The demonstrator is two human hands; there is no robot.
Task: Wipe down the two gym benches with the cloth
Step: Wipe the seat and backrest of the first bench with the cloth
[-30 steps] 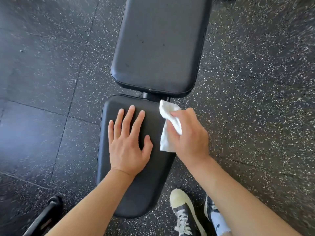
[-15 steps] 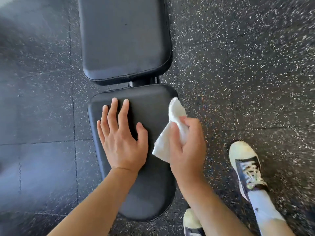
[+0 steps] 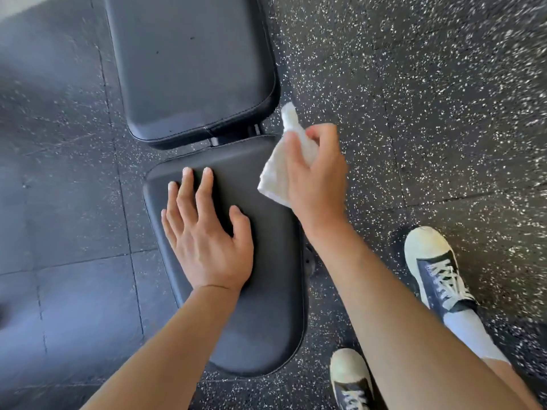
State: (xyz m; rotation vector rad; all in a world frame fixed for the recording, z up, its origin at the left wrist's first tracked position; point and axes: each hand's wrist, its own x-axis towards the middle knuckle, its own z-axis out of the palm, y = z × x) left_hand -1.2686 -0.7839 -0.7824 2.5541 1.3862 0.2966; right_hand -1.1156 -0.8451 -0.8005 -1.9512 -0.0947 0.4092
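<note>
Right hand [image 3: 316, 179] grips cloth [image 3: 278, 176] beside sneakers [image 3: 435, 267].

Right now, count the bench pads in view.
2. The back pad lies at top centre; the seat pad lies below it, under the left hand. Other pads may sit outside the frame.

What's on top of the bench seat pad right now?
The left hand rests flat on the seat pad, fingers spread. The white cloth, held by the right hand, overlaps its top right corner. The pad beneath both is hidden.
</note>
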